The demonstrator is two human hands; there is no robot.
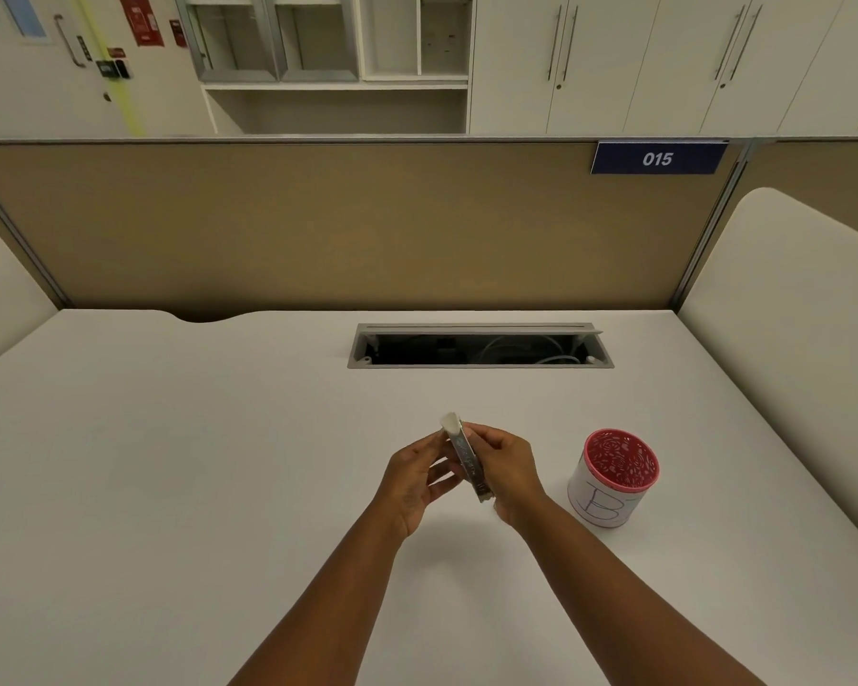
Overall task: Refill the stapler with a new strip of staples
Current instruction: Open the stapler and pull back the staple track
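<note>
A: The stapler [468, 460] sits between our two hands, lifted clear of the table [219, 438], its pale end pointing away from us and its metal length tilted back toward our wrists.

B: Who has hold of it?

A: Our right hand [508, 470] curls round its right side and nearer end. Our left hand [414, 480] meets it from the other side, fingers half bent with the tips at the metal; whether they pinch it or only touch it, we cannot tell.

B: Is a strip of staples in view?

A: None that we can make out. We judge we're still opening it up.

B: How do we do that well?

A: Keep the right hand's hold steady and let the left do the fine work, pulling straight along the stapler's length, not twisting. The red-rimmed cup [613, 477] stands just beyond our right hand, so we keep that elbow in.
</note>
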